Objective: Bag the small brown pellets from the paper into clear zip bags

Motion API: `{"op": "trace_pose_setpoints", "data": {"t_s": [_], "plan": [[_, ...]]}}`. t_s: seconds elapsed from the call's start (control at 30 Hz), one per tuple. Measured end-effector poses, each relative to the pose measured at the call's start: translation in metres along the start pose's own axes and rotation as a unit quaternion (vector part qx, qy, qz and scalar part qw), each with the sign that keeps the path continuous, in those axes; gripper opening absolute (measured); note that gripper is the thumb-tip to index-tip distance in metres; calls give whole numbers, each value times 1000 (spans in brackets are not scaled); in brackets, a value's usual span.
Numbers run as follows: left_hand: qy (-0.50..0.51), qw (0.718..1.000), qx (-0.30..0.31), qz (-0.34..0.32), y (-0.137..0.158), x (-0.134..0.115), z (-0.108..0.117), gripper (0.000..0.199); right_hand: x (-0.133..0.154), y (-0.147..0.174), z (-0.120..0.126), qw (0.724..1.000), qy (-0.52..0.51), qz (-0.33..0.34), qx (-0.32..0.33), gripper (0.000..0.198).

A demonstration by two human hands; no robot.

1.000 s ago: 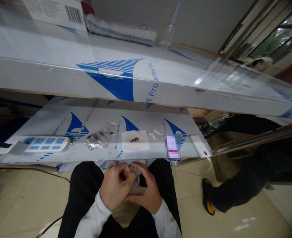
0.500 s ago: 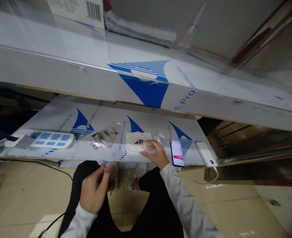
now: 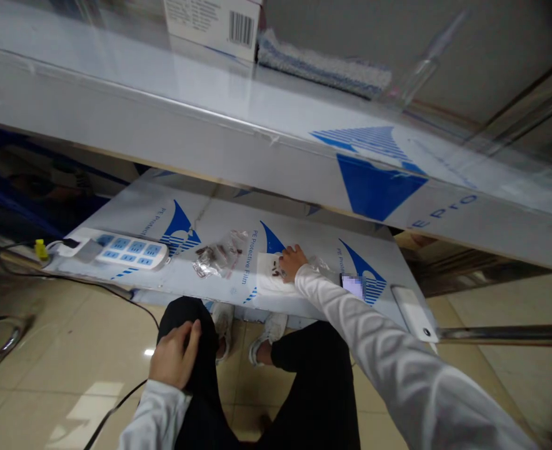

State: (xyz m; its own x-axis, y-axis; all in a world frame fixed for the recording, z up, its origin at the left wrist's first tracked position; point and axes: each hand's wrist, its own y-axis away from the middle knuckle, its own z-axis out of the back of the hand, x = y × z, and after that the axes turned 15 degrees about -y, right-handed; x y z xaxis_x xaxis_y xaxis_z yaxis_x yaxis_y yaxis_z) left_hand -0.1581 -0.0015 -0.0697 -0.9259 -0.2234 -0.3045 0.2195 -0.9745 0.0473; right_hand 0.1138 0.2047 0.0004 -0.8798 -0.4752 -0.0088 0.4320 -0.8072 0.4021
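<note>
My right hand (image 3: 292,262) reaches over a small white paper square (image 3: 269,283) on the lower shelf. Its fingers bend down at the paper's right side, beside small dark marks or pieces (image 3: 274,269). Anything between the fingertips is too small to make out. My left hand (image 3: 176,355) hovers near my left knee, fingers folded and thumb lying along them; what they may hold is hidden. Left of the paper lies a clear plastic bag (image 3: 217,257) with dark brown contents. Another crumpled clear bag (image 3: 320,264) is partly behind my right sleeve.
A white power strip (image 3: 132,250) lies at left on the film-covered shelf (image 3: 229,212). A phone (image 3: 353,286) and a white power bank (image 3: 414,312) lie at right. The upper counter edge (image 3: 238,144) overhangs. A box (image 3: 212,25) and a rolled cloth (image 3: 322,65) stand above.
My right hand has moved farther in over the paper, and its sleeve now covers part of the phone. My left hand's thumb has straightened. The view has shifted, moving the shelf rightward.
</note>
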Motion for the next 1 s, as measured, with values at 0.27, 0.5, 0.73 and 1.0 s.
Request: {"op": "trace_pose_setpoints", "data": {"t_s": [0.27, 0.5, 0.73, 1.0], "plan": [[-12, 999, -34, -3, -20, -3, 4, 35, -24, 19, 2, 996, -30, -57, -63, 58], [73, 996, -52, -1, -80, -13, 11, 34, -88, 41, -22, 947, -107, -265, -145, 70], [-102, 992, -71, 12, -142, -37, 5, 56, -100, 86, -54, 715, -403, -278, -500, 71], [-158, 983, -94, 9, -152, -46, 2, 44, 26, 249, -130, 576, -569, -343, -476, 52]]}}
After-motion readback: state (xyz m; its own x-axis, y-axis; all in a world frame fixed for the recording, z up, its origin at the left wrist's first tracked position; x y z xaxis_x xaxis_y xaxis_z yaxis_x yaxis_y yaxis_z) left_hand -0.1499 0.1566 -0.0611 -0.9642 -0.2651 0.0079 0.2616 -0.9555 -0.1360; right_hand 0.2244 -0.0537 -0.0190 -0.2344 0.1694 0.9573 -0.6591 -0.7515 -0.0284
